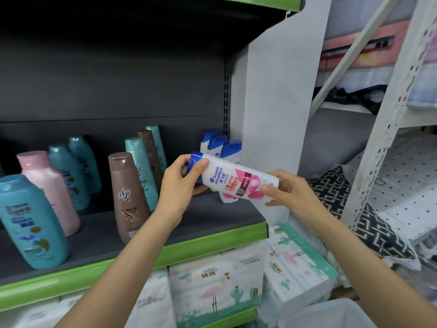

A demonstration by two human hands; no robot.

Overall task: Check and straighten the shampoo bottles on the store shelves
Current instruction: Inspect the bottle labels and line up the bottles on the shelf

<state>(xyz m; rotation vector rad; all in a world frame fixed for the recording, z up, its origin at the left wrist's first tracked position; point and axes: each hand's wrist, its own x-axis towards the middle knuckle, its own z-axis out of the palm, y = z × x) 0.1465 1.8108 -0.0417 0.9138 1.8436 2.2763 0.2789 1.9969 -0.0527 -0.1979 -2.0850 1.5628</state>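
Observation:
A white shampoo bottle point(233, 181) with a blue cap and pink label lies sideways in the air in front of the shelf. My left hand point(179, 183) grips its cap end. My right hand point(287, 189) holds its base end. Behind it, three matching white bottles with blue caps point(230, 150) stand at the right end of the grey shelf point(212, 218). A brown bottle point(127, 197) stands at the front, with teal and brown bottles point(144, 162) in a row behind it. At the left stand teal bottles point(30, 221) and a pink bottle point(50, 190).
The shelf has a green front edge point(194, 245). Tissue packs point(217, 282) fill the shelf below. A white side panel point(272, 102) closes the shelf at the right. Beyond it, a white metal rack point(383, 129) holds bedding and a dark patterned cushion point(350, 207).

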